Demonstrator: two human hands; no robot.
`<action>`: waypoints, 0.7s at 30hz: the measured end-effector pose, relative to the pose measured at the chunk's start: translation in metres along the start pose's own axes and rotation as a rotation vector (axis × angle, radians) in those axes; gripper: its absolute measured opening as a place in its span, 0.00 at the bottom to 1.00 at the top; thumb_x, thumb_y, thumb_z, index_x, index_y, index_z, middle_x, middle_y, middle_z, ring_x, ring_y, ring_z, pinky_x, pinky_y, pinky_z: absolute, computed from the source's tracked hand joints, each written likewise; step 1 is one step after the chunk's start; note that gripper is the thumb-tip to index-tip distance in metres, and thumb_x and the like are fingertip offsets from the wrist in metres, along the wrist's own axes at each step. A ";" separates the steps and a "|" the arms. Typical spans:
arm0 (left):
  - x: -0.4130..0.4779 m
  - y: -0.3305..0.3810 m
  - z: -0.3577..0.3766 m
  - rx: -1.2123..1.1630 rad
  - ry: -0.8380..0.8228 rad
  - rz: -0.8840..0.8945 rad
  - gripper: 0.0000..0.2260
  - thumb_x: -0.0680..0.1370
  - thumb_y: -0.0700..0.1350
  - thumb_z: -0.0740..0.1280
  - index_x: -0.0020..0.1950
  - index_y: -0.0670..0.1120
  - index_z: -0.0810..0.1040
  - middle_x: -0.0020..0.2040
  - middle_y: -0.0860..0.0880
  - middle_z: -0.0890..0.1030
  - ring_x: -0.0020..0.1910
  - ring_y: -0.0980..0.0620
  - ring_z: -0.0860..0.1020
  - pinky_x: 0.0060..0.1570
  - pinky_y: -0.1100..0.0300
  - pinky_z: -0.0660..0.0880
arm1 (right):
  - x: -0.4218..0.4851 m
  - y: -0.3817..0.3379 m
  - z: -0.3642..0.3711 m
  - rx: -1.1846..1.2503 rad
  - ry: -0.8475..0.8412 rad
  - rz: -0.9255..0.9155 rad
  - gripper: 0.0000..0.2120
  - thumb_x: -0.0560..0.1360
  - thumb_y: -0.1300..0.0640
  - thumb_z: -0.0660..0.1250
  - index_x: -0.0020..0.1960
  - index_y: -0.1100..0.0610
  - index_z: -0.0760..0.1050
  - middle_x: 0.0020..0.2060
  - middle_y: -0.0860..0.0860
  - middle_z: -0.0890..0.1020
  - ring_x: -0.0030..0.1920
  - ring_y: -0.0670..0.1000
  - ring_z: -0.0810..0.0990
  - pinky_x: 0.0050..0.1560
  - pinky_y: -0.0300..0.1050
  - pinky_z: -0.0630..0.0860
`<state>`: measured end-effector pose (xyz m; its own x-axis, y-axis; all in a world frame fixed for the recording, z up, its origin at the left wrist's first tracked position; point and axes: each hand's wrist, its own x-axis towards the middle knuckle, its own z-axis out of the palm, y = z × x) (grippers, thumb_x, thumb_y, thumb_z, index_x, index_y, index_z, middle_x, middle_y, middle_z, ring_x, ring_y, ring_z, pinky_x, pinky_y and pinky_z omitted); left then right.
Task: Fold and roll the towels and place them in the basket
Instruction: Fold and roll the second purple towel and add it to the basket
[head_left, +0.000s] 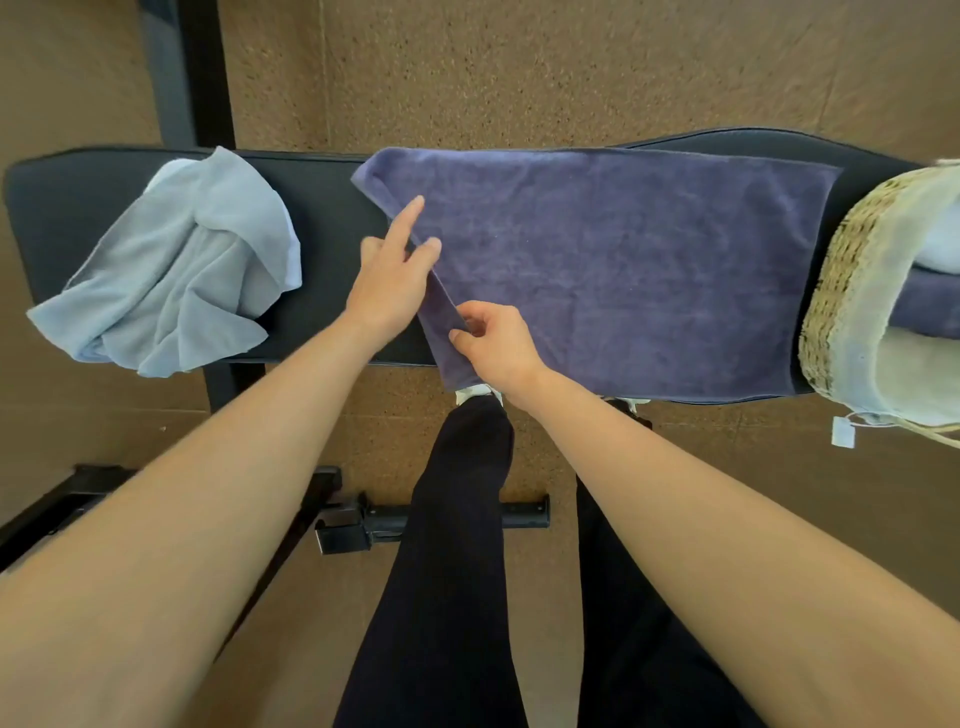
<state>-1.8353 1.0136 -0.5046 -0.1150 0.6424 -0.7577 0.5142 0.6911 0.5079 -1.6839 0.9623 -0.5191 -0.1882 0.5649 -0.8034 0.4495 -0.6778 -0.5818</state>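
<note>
Purple towel (623, 270) lies spread flat along the black padded bench (322, 208), covering its middle and right part. Its left end is turned over in a narrow slanted flap.

Left hand (389, 280) is palm down at the flap's upper part, with the forearm coming in from lower left. Its index finger is straight, pointing away from the body and lying on the flap. The thumb is spread to the right with its tip on the towel at the fold line, and the other fingers are curled at the left. It looks like pressing, not gripping; whether the thumb tucks under the edge is hard to tell.

Right hand (496, 345) is at the flap's lower part near the bench's front edge, with the forearm coming in from lower right. Thumb and forefinger are curled together, pinching the folded edge, and the rest of the fingers are bent under. The hands are near each other but apart.

Light blue towel (176, 260) sits crumpled on the left end of the bench, one corner hanging over the front edge.

Woven basket (836, 291) with a pale cloth liner stands on the right end, just beside the purple towel's right edge. Inside it are a rolled purple towel (930, 309) and a pale one above it, cut off by the frame. A white tag (842, 431) hangs from the basket.

Black trouser legs (457, 545) are below, on a brown speckled floor (519, 67).
</note>
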 end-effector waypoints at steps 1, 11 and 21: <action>0.004 0.008 -0.002 0.063 -0.015 -0.020 0.15 0.78 0.61 0.57 0.63 0.70 0.74 0.65 0.48 0.72 0.54 0.52 0.76 0.58 0.43 0.78 | -0.003 0.002 -0.002 -0.007 -0.002 -0.003 0.07 0.82 0.60 0.65 0.56 0.55 0.82 0.47 0.51 0.85 0.50 0.50 0.84 0.50 0.45 0.82; -0.005 0.058 0.027 0.043 0.141 0.222 0.18 0.81 0.45 0.66 0.71 0.48 0.77 0.60 0.52 0.76 0.54 0.60 0.75 0.59 0.66 0.71 | -0.051 0.050 -0.052 0.076 0.198 0.059 0.05 0.80 0.55 0.70 0.54 0.51 0.83 0.41 0.46 0.84 0.44 0.47 0.84 0.48 0.45 0.83; -0.011 0.147 0.127 0.137 0.002 0.476 0.17 0.81 0.42 0.65 0.71 0.45 0.77 0.56 0.50 0.69 0.52 0.55 0.74 0.57 0.65 0.72 | -0.116 0.119 -0.153 0.202 0.407 0.136 0.07 0.79 0.58 0.71 0.56 0.56 0.83 0.43 0.49 0.85 0.45 0.49 0.85 0.44 0.42 0.84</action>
<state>-1.6507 1.0656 -0.4735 0.1582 0.8772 -0.4533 0.6171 0.2705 0.7389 -1.4755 0.8880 -0.4755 0.2366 0.5759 -0.7825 0.2603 -0.8135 -0.5200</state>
